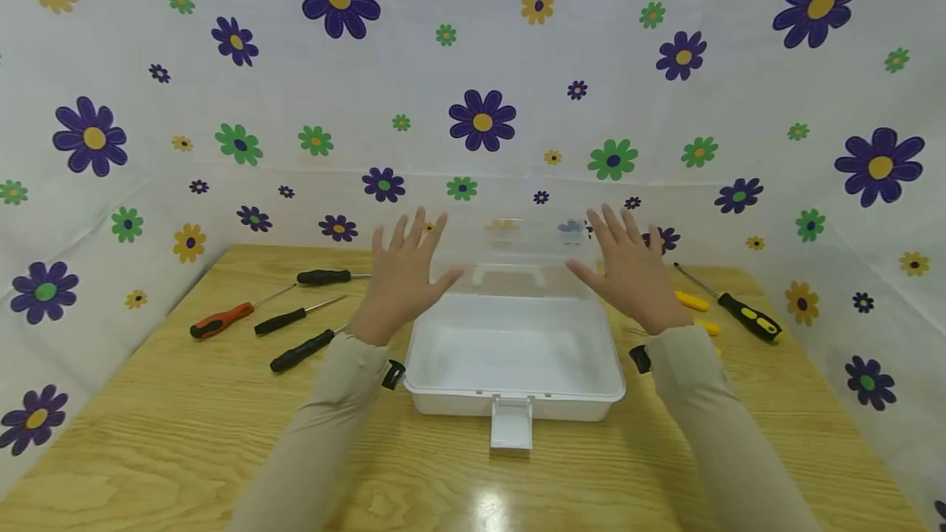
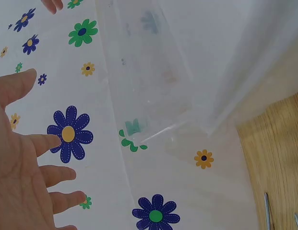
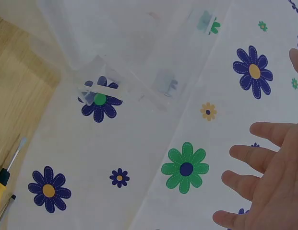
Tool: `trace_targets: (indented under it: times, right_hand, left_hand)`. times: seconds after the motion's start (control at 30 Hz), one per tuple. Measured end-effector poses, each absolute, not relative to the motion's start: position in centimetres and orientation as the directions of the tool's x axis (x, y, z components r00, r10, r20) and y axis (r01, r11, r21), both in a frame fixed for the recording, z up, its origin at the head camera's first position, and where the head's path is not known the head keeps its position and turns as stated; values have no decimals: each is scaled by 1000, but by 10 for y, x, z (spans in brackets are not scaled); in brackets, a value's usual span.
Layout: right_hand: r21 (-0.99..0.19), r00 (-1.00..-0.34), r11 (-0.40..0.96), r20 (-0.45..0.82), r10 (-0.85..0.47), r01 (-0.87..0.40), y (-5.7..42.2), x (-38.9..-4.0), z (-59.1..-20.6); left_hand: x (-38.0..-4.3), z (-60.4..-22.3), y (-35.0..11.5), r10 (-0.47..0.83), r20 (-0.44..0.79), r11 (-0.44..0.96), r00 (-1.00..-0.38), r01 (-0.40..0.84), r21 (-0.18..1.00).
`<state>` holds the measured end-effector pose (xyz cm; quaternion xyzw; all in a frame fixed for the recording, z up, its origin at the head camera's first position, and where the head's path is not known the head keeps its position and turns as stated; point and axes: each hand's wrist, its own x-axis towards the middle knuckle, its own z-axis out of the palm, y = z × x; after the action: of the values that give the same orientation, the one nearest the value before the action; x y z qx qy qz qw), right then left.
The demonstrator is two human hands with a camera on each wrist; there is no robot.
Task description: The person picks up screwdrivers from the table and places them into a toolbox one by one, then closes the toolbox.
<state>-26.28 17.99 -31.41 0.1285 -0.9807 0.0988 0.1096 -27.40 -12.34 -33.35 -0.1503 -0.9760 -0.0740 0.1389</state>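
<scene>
Hovering above the desk (image 1: 222,442), left grip (image 1: 401,282) and right grip (image 1: 631,273) flank the raised translucent lid (image 1: 510,251) of a white box (image 1: 454,405). Both grips: fingers + thumb spread well apart, nothing held; wrist cams back this up, w/ bare palm on each side and no contact w/ the lid. Box sits mid-desk btwn the forearms, lid standing at its far edge, front latch (image 1: 512,427) hanging down on the near side.

Tools lie on the desk outside the box. On the left: a red-and-black screwdriver (image 1: 222,321) plus three black-handled screwdrivers (image 1: 303,350). On the right: a black-and-yellow screwdriver (image 1: 749,318) and some yellow-handled tools (image 1: 691,300) (part hidden by the right arm, so can't give an exact no.). Flowered cloth (image 1: 414,80) hangs behind.

Step in hand, in my judgement, is a hands-up hover around the lid. To do it well: hold both grips level, fingers loose, thumbs off the lid edges, b/c a knock could probably tip it fwd. If touching it, go gently, same pressure L & R; thin plastic likely flexes. Mind the latch too, sleeves might snag it. For any tool, best take it by the handle, tip pointing away, w/ the nearer grip so arms don't cross.
</scene>
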Motion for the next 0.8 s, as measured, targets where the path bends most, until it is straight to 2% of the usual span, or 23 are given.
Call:
trace_targets:
  times: [0.8]
  right_hand:
    - [-119, -934, 953, 265, -241, -279, 196, -250, -343]
  left_hand:
    - [-259, -352, -136, 283, 295, 939, -913, 326, 109]
